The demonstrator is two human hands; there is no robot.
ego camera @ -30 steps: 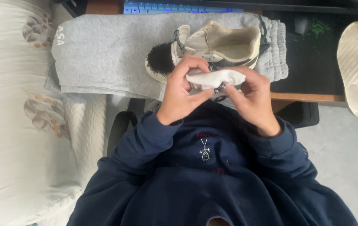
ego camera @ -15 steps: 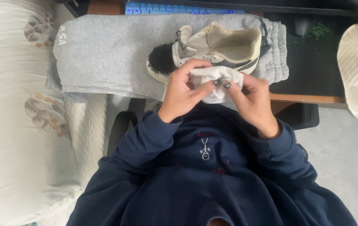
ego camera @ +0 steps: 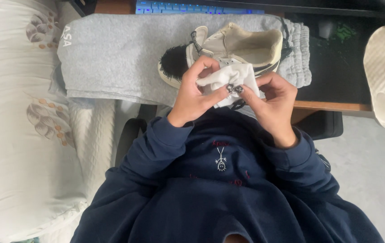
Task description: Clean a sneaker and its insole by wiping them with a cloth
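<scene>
Right in the middle, both hands pinch a small white cloth (ego camera: 231, 77), soft and crumpled into loose folds, held up just near of a worn sneaker (ego camera: 228, 50). The left hand (ego camera: 195, 92) curls its fingers over the cloth's left edge, thumb pressed against the fabric from below. The right hand (ego camera: 269, 99) nips the cloth's near edge between thumb and forefinger, the other fingers bent and loosely gathered; the two thumb tips with dark, glossy nails meet nearly touching at the cloth's lower edge.

The sneaker lies on its side, cream leather with a padded collar, a dark fuzzy toe patch and a pale rubber sole rim. It rests on a folded grey sweatshirt (ego camera: 116, 54), a thick, fleecy knit with ribbed cuffs bunched at its right end. Far right, a ridged off-white insole (ego camera: 382, 72), long and rounded, lies on the wooden desk (ego camera: 332, 106). To the left, a quilted cream bedspread (ego camera: 17, 148) shows leaf motifs. Navy fleece sleeves (ego camera: 156, 144) cover both forearms.
</scene>
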